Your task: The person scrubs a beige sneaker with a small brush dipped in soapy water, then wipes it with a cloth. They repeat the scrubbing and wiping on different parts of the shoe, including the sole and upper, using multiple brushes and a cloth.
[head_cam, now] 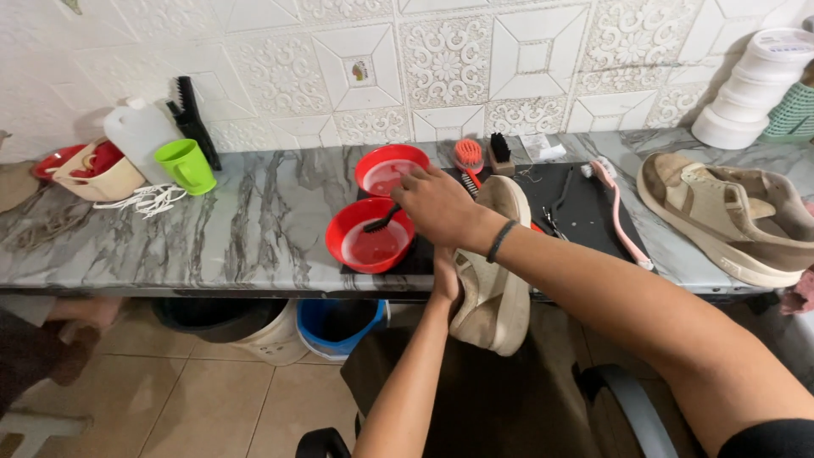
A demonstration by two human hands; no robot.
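My right hand (437, 203) reaches over the counter and holds a small black brush (381, 222) whose head dips into the nearer red bowl (356, 248). A second red bowl (398, 158) with pale liquid stands just behind it. My left hand (444, 280) grips a beige sneaker (496, 293) from the side, sole up, at the counter's front edge over my lap. A black band sits on my right wrist.
A black mat (589, 212) carries a pink brush (617, 208), an orange brush (468, 157) and a black brush (500, 151). The matching sneaker (729, 216) lies right. A green cup (186, 165), white jug (140, 129) and laces (148, 199) sit left. Buckets (335, 326) stand below.
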